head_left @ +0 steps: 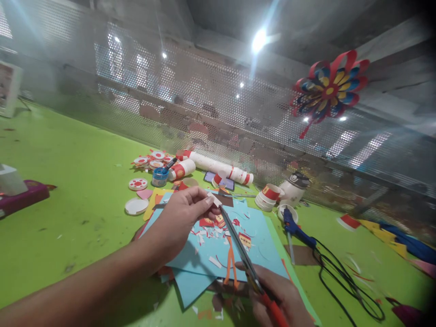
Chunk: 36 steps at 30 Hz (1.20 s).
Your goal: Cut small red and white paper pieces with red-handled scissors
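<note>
Between the thumb and fingers of my left hand [182,213] is a small white piece of paper [214,200]. My right hand [277,295] is wrapped round the red handles of a pair of scissors [240,245]. Their long blades point up and away from me, with the tips at the edge of the white piece. Below both hands lie light blue sheets of paper [265,231], strewn with red and white scraps. Orange paper strips [231,263] lie beside the blades. How far the blades are apart is hard to see.
A blue glue gun [296,227] with a looped black cord lies to the right. Paper cups [269,197], a white jar [294,188] and a long white paper tube [218,165] stand or lie behind. A blue paint pot [160,177] is at the back left. A paper flower [330,91] hangs above.
</note>
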Available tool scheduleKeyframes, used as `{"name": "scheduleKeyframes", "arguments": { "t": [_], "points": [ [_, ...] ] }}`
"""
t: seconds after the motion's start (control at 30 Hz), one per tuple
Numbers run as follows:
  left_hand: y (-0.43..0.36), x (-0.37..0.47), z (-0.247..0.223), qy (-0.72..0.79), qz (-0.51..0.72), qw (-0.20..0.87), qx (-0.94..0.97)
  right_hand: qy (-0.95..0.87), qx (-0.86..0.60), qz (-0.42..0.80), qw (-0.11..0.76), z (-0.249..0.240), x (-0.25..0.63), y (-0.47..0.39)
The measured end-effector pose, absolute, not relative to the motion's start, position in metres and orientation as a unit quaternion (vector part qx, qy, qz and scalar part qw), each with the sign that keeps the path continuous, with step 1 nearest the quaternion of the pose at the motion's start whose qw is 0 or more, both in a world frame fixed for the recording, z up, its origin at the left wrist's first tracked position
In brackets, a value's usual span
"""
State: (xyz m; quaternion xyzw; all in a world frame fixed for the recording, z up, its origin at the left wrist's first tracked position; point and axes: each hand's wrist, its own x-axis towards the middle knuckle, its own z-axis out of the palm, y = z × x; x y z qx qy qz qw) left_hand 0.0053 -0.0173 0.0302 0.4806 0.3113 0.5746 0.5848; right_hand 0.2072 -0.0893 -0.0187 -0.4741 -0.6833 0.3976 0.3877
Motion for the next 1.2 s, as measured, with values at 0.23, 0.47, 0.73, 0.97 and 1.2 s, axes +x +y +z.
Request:
{"name": "scheduleKeyframes", "arguments": {
  "t": [0.23, 0.47, 0.73, 0.97, 1.2],
  "points": [
    [-0.016, 0.003, 0.030, 0.312, 0.563, 0.581, 0.498, -0.704, -0.502, 0.346, 0.365, -0.024, 0.213, -0.088],
    [-0.016, 0.003, 0.031, 0.314, 0.562, 0.583, 0.495, -0.735, -0.508, 0.294, 0.338, -0.023, 0.222, -0.089],
    [-0.016, 0.003, 0.030, 0.310, 0.560, 0.585, 0.498, -0.741, -0.505, 0.302, 0.324, -0.026, 0.223, -0.089],
    [-0.014, 0.002, 0.028, 0.311, 0.561, 0.575, 0.508, -0.760, -0.494, 0.285, 0.310, -0.027, 0.227, -0.087],
    [-0.014, 0.003, 0.028, 0.312, 0.565, 0.573, 0.505, -0.768, -0.499, 0.270, 0.298, -0.019, 0.221, -0.087]
  ]
}}
